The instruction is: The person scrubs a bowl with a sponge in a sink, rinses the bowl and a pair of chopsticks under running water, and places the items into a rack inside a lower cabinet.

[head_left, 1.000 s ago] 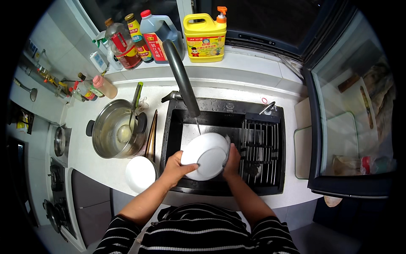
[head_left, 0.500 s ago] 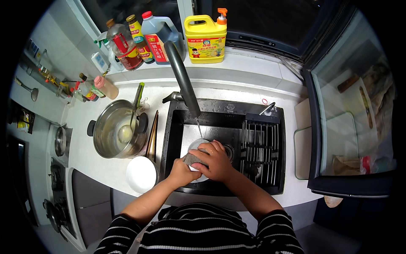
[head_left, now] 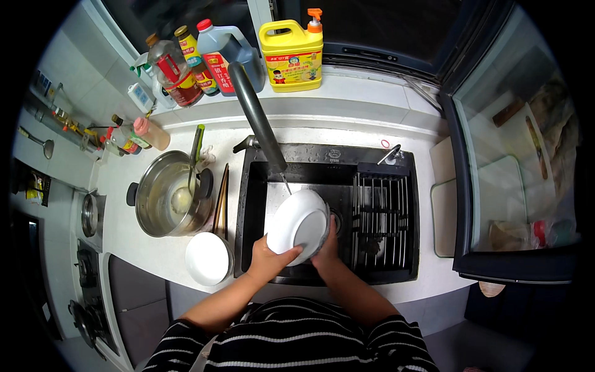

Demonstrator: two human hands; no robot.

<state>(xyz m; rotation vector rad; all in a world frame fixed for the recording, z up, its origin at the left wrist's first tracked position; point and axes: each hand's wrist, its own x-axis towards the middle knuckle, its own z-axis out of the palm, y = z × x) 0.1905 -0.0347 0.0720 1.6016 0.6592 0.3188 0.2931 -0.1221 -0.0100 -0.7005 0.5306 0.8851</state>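
White bowl [head_left: 297, 224] was between the hands, above the left-centre of the black sink [head_left: 273, 204], straight ahead of the torso and below the spout of the tap [head_left: 256, 118]; a thin stream of water [head_left: 286, 183] ran down to its far edge, though whether it struck the bowl could not be told. The bowl was tilted, its apparent long axis slanting from near left to far right; neither hand was clearly nearer, since both touched it.

The left hand [head_left: 270, 258] gripped the near-left rim, its thumb lying across the visible face, its fingers out of sight beneath; the right hand [head_left: 327, 246] pressed upright against the right edge, its fingers mostly hidden, so that its closure, and whether it held anything else there, could not be told. Both forearms rose from the lower edge and converged on the bowl; the drying rack [head_left: 379, 216] stood apart, rightward.
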